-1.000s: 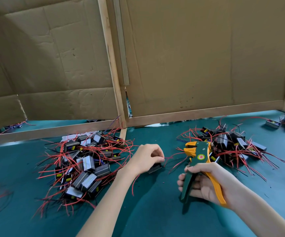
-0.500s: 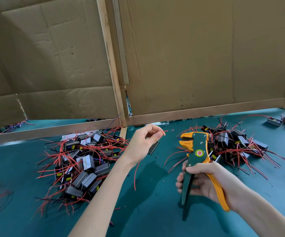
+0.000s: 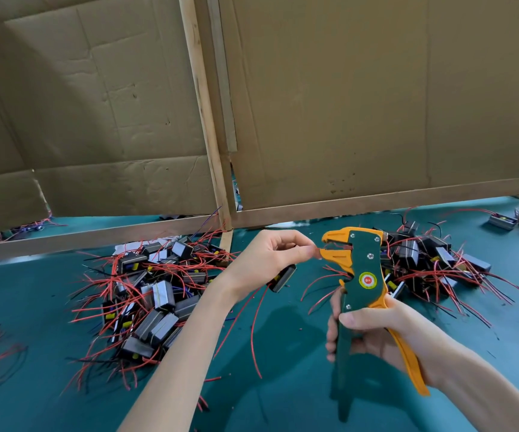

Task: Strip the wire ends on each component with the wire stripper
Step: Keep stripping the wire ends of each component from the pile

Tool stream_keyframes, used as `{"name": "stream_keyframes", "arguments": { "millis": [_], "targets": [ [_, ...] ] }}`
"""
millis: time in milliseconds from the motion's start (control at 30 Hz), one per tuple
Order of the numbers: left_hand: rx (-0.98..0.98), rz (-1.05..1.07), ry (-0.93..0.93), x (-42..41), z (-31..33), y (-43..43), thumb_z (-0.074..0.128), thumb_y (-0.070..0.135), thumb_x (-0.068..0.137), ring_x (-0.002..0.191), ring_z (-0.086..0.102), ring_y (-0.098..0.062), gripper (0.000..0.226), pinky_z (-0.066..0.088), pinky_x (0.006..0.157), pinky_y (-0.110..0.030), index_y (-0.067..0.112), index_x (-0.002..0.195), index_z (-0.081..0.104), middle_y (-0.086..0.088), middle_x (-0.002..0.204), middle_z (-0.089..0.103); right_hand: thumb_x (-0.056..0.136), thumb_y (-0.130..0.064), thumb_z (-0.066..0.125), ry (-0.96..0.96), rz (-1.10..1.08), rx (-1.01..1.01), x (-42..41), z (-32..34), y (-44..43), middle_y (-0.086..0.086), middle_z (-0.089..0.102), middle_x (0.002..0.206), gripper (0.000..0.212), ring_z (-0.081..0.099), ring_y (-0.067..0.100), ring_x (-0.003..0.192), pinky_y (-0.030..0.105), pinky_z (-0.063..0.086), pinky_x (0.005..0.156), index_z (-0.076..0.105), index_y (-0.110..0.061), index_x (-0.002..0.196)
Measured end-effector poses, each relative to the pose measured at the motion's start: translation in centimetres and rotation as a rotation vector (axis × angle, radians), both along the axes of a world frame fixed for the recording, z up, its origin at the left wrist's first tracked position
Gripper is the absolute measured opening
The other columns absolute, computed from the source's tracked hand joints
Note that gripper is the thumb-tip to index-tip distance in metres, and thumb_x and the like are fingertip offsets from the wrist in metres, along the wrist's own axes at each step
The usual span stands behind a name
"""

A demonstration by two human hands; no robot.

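The left grip (image 3: 270, 260) was raised above the teal desk (image 3: 286, 403), thumb and forefinger pinched on the end of a red wire (image 3: 316, 251). That tip sat right at the parted orange mouth of the wire stripper (image 3: 364, 269); whether it had gone inside could not be told. The component (image 3: 281, 278) that the wire belonged to hung tilted just under the left grip, clear of the desk, with its other red leads trailing down.

The right grip (image 3: 373, 335) was curled round both stripper handles, holding the tool upright with its head pointing left. The handles stood apart, not squeezed together.

A heap of components (image 3: 155, 294) with red wires lay on the desk to the left, and a second heap (image 3: 429, 260) lay behind the stripper on the right. Cardboard panels (image 3: 376, 104) in wooden frames stood along the back.
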State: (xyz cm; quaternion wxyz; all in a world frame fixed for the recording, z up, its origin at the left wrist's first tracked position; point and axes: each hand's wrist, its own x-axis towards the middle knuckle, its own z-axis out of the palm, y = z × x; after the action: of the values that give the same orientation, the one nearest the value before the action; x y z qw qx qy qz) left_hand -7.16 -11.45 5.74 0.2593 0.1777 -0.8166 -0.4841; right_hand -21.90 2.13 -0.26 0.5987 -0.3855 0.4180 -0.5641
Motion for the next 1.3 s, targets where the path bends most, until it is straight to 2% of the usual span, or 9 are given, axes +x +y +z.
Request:
{"name": "stream_keyframes", "arguments": {
  "millis": [233,500,667,867,1033,1100,1167,1200,1300],
  "targets": [
    [0.036,-0.066,-0.018,0.6,0.5,0.3,0.058,0.011,0.094,0.062,0.052,0.009,0.012,0.036,0.063,-0.002,0.011,0.086,0.068,0.022,0.066,0.064,0.055,-0.01,0.079,0.067,0.021,-0.016,-0.1,0.3,0.3,0.028,0.06,0.072,0.022,0.063,0.04,0.066,0.048,0.056,0.065,0.066,-0.003,0.072],
    [0.049,-0.063,-0.061,0.9,0.9,0.4,0.059,0.017,0.094,0.066,0.045,-0.004,0.016,0.037,0.062,-0.011,0.019,0.082,0.07,0.017,0.07,0.062,0.059,-0.013,0.08,0.113,0.02,-0.039,0.0,0.4,0.4,0.028,0.059,0.071,0.021,0.062,0.039,0.065,0.047,0.055,0.064,0.066,-0.004,0.071],
    [0.065,-0.076,-0.054,1.0,0.9,0.3,0.06,0.017,0.093,0.072,0.047,-0.01,0.018,0.038,0.066,-0.014,0.021,0.08,0.071,0.013,0.077,0.064,0.051,-0.025,0.094,0.128,0.021,-0.02,0.0,0.2,0.5,0.027,0.059,0.068,0.04,0.061,0.038,0.062,0.046,0.055,0.063,0.066,-0.007,0.072],
    [0.082,-0.116,-0.046,1.2,0.8,0.0,0.057,0.017,0.095,0.07,0.045,-0.007,0.019,0.039,0.065,-0.009,0.021,0.082,0.07,0.017,0.073,0.063,0.043,-0.035,0.097,0.129,-0.071,0.048,0.7,-0.3,0.8,0.022,0.054,0.059,0.05,0.056,0.032,0.05,0.04,0.052,0.054,0.063,-0.01,0.069],
    [0.049,-0.087,-0.107,1.0,0.2,-0.2,0.056,0.017,0.096,0.066,0.046,-0.006,0.017,0.039,0.062,-0.009,0.017,0.088,0.071,0.011,0.07,0.059,0.051,-0.041,0.084,0.187,-0.207,0.072,1.8,-1.1,0.6,0.014,0.045,0.051,0.046,0.044,0.024,0.041,0.028,0.042,0.042,0.05,-0.011,0.055],
    [0.04,-0.093,-0.124,0.9,0.0,-0.2,0.053,0.019,0.098,0.069,0.05,-0.005,0.019,0.039,0.067,-0.008,0.012,0.091,0.07,0.018,0.068,0.061,0.051,-0.036,0.088,0.113,-0.148,0.03,1.6,-1.1,0.5,0.017,0.048,0.055,0.043,0.049,0.027,0.045,0.033,0.047,0.046,0.055,-0.01,0.06],
    [0.036,-0.061,-0.101,0.9,0.0,-0.3,0.049,0.019,0.1,0.07,0.053,-0.002,0.023,0.04,0.069,-0.006,0.011,0.093,0.07,0.016,0.069,0.062,0.052,-0.027,0.092,-0.022,-0.042,-0.024,1.2,-0.8,0.2,0.023,0.057,0.069,0.04,0.06,0.035,0.061,0.045,0.055,0.061,0.064,-0.007,0.073],
    [0.042,-0.039,-0.082,1.0,0.0,-0.5,0.047,0.019,0.101,0.071,0.054,-0.001,0.025,0.042,0.071,-0.009,0.012,0.094,0.07,0.013,0.07,0.061,0.053,-0.024,0.093,-0.059,-0.018,-0.04,1.0,-0.7,0.0,0.025,0.059,0.075,0.041,0.063,0.038,0.068,0.049,0.055,0.068,0.066,-0.006,0.078],
    [0.095,0.001,-0.038,1.0,-0.1,-1.1,0.035,0.015,0.105,0.087,0.054,-0.011,0.033,0.043,0.085,-0.037,0.016,0.104,0.068,0.003,0.082,0.06,0.049,-0.022,0.093,-0.098,-0.054,-0.06,0.3,-0.8,-0.4,0.024,0.062,0.078,0.043,0.065,0.039,0.073,0.05,0.055,0.072,0.067,-0.005,0.078]
  ]
}}
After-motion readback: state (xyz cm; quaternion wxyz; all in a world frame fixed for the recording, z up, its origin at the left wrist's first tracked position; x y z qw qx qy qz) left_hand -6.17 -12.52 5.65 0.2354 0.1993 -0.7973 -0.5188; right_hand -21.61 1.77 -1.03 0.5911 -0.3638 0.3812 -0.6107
